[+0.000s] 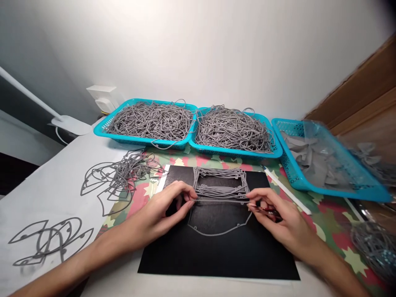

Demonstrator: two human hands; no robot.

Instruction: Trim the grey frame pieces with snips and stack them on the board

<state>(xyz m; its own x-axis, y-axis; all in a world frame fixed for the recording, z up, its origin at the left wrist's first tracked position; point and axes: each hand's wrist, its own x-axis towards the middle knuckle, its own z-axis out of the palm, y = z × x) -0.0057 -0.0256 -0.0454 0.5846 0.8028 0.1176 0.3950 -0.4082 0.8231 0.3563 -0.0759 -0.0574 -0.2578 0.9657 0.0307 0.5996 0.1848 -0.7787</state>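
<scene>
A thin grey rubber gasket, a loop with small tabs, is stretched between my hands above a black sheet. Its upper side runs straight and its lower side sags in a curve. My left hand pinches the loop's left corner between thumb and fingertips. At the right corner, my right hand is closed on it too. A shiny, thin metal tool lies within the right fingers; its kind is unclear. Just beyond the hands, a stack of similar gaskets forms a rough rectangle on the black sheet.
Two blue baskets heaped with grey gaskets stand against the wall. A third blue basket at right holds grey pieces and clear plastic. Loose gaskets lie at left, more nearer me. A white strip lies right of the sheet.
</scene>
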